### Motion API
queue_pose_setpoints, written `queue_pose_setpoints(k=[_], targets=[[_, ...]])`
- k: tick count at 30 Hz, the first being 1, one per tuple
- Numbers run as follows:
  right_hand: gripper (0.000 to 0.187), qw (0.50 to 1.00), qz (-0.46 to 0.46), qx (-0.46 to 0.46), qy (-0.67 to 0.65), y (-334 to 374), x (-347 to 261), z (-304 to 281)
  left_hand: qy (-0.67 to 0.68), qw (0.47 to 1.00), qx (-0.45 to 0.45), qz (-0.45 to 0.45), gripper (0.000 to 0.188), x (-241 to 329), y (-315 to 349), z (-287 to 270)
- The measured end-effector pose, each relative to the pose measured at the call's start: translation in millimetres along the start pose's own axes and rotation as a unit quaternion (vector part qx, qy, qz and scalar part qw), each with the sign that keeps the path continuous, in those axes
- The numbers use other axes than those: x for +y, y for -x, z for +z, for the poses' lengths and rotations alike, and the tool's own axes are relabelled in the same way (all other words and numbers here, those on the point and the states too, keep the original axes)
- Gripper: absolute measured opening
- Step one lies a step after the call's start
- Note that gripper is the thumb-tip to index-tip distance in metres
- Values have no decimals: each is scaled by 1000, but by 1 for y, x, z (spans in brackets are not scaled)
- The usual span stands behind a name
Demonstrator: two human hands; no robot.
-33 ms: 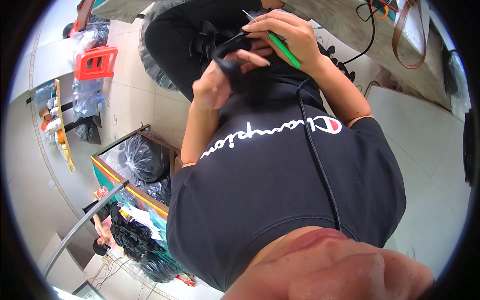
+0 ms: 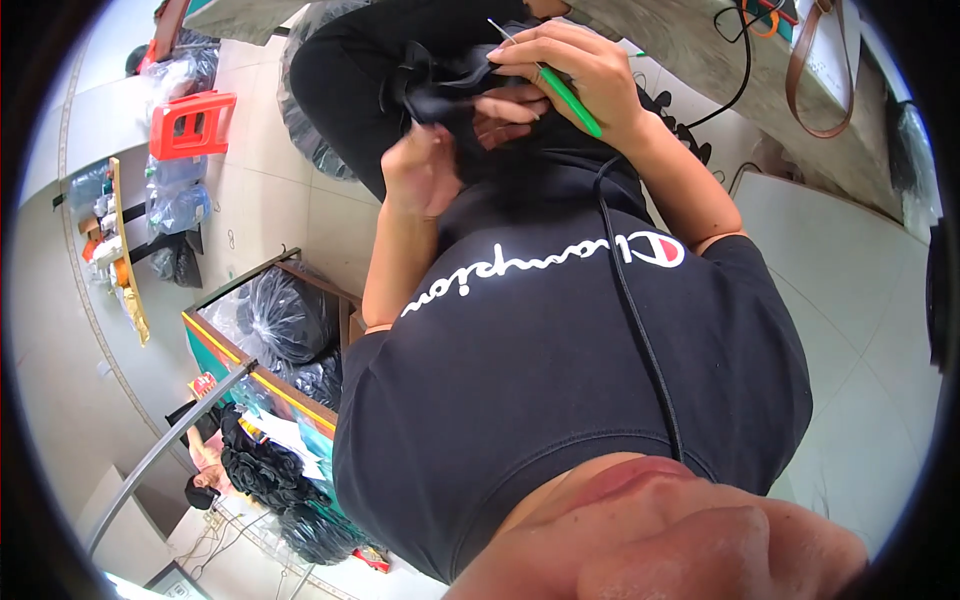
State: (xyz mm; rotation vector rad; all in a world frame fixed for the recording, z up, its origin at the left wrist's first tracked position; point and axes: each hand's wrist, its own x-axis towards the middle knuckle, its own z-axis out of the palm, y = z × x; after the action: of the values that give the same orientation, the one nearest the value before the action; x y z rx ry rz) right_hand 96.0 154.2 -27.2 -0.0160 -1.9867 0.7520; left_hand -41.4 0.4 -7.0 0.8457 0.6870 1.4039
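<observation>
Tiled floor below, red stool far left, black bags nearer on the left.
Grips a green tool in the right hand, with its metal tip toward the far left; curls the left hand, too blurred to tell whether gripping anything; has black cloth over the lap, between both hands, just left of the green tool.

Left hand blurred; right hand curled

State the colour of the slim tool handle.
The slim handle in the right hand is bright green, clearest in the head view.
</observation>
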Motion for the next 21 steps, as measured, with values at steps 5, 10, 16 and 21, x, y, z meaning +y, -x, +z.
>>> queue_pose_setpoints(k=[5, 10, 16, 21], targets=[[27, 999, -31, -19, 5, 2, -2, -1, 178, 969, 136, -103, 89, -8, -1, -9], [28, 998, -49, -44, 1, 7, 0, -3, 233, 968, -47, -85, 93, -8, -4, -24], [24, 999, -27, -25, -18, 18, -2, -2, 216, 969, -12, -123, 104, -3, -4, -10], [22, 1000, -28, -4, 5, 19, -7, -4, -76, 980, 125, -134, 51, -3, -3, -9]])
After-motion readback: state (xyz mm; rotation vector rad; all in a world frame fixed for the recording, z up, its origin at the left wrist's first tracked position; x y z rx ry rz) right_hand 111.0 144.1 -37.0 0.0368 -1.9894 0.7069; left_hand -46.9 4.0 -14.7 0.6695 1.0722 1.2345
